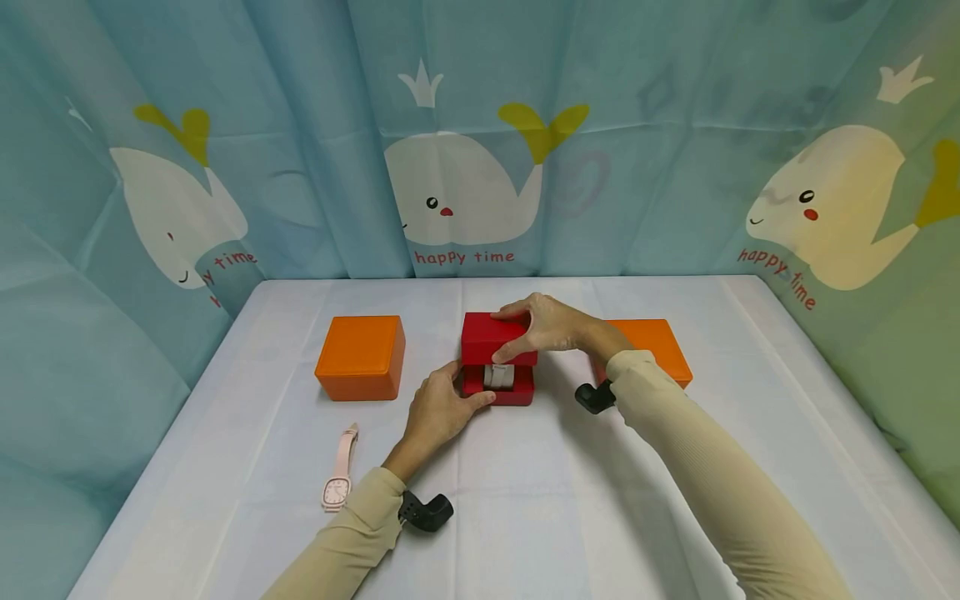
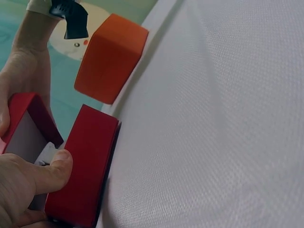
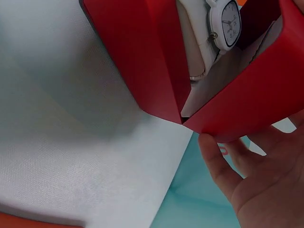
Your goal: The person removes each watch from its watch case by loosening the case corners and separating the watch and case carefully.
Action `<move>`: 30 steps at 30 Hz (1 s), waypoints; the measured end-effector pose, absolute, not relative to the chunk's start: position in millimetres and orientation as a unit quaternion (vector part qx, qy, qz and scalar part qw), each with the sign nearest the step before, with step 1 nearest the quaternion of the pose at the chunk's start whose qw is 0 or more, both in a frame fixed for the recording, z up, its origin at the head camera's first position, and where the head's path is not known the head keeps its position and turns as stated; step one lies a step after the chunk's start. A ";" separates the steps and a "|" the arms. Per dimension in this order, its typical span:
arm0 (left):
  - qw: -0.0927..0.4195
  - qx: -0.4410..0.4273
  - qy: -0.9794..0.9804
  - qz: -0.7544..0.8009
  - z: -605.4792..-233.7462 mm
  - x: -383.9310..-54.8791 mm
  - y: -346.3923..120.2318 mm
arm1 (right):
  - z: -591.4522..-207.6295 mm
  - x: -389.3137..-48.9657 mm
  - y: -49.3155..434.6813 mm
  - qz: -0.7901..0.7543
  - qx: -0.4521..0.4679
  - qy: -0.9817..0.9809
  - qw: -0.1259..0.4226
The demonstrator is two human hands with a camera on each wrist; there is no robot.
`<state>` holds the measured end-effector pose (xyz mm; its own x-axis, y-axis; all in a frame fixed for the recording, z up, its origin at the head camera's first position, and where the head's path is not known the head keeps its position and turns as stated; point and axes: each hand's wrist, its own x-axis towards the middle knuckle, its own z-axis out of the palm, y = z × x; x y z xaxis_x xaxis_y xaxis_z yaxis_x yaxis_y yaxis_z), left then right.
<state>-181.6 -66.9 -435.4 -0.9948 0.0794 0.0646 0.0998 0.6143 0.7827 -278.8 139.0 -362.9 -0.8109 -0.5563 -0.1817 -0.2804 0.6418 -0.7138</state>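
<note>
At the centre of the counter [image 1: 525, 508], the red box [image 1: 480, 348] stands part-open, a white watch [image 3: 223, 26] inside. At 8 o'clock on it, the left hand [image 1: 438, 407] grips the base [image 1: 514, 400], thumb over the front wall; from 2 o'clock, the right hand [image 1: 553, 323] grasps the raised lid [image 1: 480, 332]. Should the left grip slacken, the lid might drag the base up and tip the watch loose; should the right slip, the lid could drop onto the left thumb. At 3 o'clock, an orange box [image 1: 651, 340] lies partly behind the right forearm [image 1: 675, 425], so a careless withdrawal could nudge it. Out at 8 o'clock, the pink watch [image 1: 342, 463] could be swept by the left sleeve [image 1: 360, 517].
</note>
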 end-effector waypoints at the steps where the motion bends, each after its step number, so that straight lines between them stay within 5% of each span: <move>1: 0.011 -0.049 -0.898 -0.436 -435.2 -181.8 -67.1 | -362.7 -279.1 138.7 -0.355 -0.234 0.883 0.198; 30: 0.004 0.014 -0.889 -0.457 -436.9 -181.5 -63.3 | -356.1 -288.9 141.1 -0.368 -0.217 0.875 0.229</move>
<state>-181.5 -63.3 -436.9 -0.9996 -0.0289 -0.0048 -0.0207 0.5813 0.8135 -288.9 141.1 -356.1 -0.8009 -0.5477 -0.2419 -0.2101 0.6353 -0.7431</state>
